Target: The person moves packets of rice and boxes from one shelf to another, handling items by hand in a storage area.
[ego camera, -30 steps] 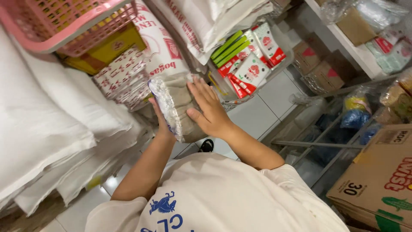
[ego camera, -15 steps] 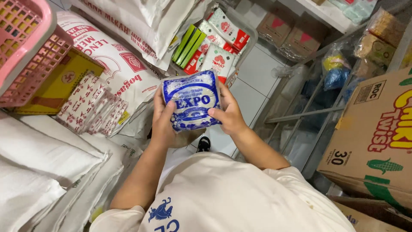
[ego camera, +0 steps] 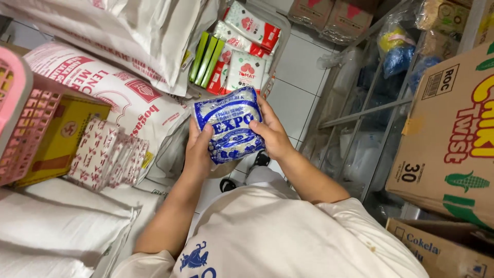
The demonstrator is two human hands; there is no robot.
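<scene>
The blue-and-white packet (ego camera: 229, 125), turned over a second ago, now sits printed face up between the left hand (ego camera: 199, 149) and right hand (ego camera: 272, 135), fingers wrapped round both edges, above the tiled floor (ego camera: 298, 77), ready for checking.

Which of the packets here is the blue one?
The blue and white packet held between both hands; the packets in the tray behind it are red, white and green.

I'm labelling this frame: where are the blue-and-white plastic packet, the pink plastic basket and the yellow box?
blue-and-white plastic packet (ego camera: 230, 126), head view, front middle.
pink plastic basket (ego camera: 20, 123), head view, lattice side wall.
yellow box (ego camera: 72, 128), head view, top face.
</scene>
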